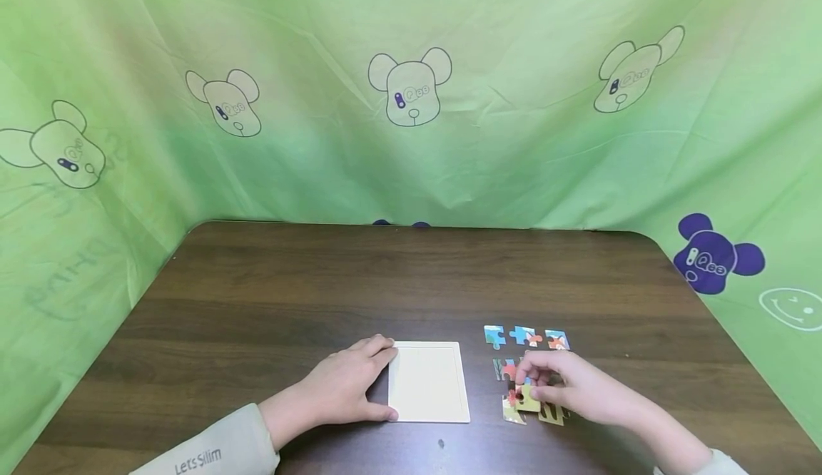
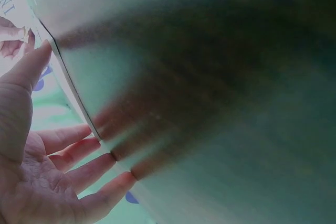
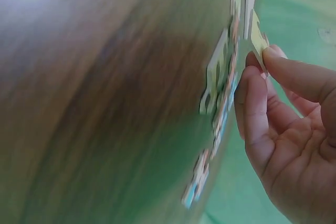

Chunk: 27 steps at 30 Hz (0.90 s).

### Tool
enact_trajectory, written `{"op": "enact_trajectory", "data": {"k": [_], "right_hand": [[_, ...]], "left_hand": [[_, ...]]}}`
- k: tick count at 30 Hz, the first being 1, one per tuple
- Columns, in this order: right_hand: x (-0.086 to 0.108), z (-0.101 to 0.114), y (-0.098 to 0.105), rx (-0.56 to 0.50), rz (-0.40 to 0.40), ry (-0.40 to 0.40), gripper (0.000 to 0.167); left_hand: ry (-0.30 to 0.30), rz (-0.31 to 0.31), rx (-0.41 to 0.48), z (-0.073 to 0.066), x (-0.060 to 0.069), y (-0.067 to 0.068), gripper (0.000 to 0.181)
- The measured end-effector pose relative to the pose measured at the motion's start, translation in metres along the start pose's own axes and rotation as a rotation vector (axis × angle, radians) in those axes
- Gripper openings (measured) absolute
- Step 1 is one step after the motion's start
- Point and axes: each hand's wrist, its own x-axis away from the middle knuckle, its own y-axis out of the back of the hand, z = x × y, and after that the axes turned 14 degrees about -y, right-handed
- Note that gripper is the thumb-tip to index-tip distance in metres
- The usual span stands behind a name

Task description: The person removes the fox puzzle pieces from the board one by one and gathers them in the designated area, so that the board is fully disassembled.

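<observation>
A white square puzzle frame [image 1: 429, 382] lies flat on the table near its front. My left hand [image 1: 343, 382] rests at the frame's left edge, thumb and fingers spread and touching it; the left wrist view shows the fingertips along that edge. Between thumb and fingers my right hand [image 1: 578, 386] pinches a yellowish jigsaw piece [image 1: 528, 399], held tilted in the right wrist view [image 3: 258, 38]. Beneath and around it lie other jigsaw pieces [image 1: 494, 335], with blue, red and green printing. The hand partly hides some of them.
The dark wooden table [image 1: 385, 275] reaches back to a green cloth [image 1: 321, 161] printed with bear heads, which hangs behind and at both sides. Loose pieces sit in rough rows to the right of the frame, including a fox-coloured one [image 1: 557, 339].
</observation>
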Motion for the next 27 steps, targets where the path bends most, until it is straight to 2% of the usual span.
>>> {"op": "enact_trajectory", "data": {"k": [12, 19, 27], "right_hand": [[0.019, -0.019, 0.015, 0.08, -0.109, 0.066, 0.031], [0.033, -0.031, 0.024, 0.051, -0.118, 0.056, 0.033], [0.046, -0.043, 0.031, 0.03, -0.099, 0.082, 0.037]], "left_hand": [[0.0, 0.005, 0.002, 0.0, 0.0, 0.0, 0.088], [0.005, 0.016, 0.006, 0.0, 0.0, 0.001, 0.088], [0.023, 0.026, 0.021, -0.001, 0.0, 0.0, 0.089]]}}
